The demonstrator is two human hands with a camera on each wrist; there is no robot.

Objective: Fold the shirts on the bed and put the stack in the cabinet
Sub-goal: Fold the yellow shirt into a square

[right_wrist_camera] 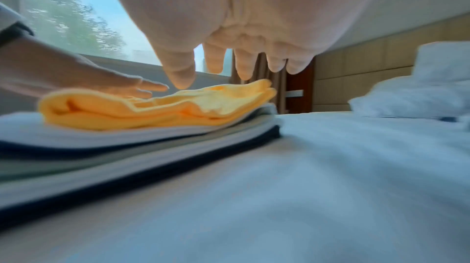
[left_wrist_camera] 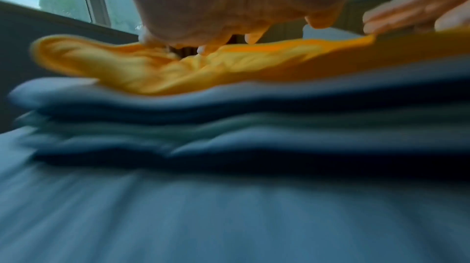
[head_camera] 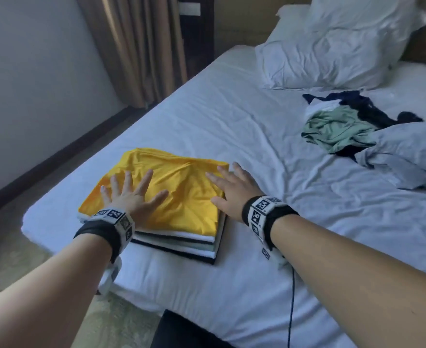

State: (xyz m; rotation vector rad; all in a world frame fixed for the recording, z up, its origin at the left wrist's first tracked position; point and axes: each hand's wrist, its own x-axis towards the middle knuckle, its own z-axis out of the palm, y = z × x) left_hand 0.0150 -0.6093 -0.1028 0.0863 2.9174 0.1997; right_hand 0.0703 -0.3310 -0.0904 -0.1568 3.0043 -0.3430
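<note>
Head cam's got my left hand (head_camera: 129,194) and right hand (head_camera: 232,189) spread flat on the folded yellow shirt (head_camera: 171,189) topping the stack, crumpled unfolded shirt pile (head_camera: 372,136) still waiting, cabinet unseen.

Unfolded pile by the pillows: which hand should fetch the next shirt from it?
Right, probably. The right hand lies open at the yellow shirt's right edge, on the side toward the unfolded pile. The left hand lies flat on the far side of the stack.

Stack (head_camera: 182,237) near bed's (head_camera: 232,116) foot edge, both hands atop; unfolded clothes (head_camera: 372,136) far right, pillows (head_camera: 332,51) behind.
</note>
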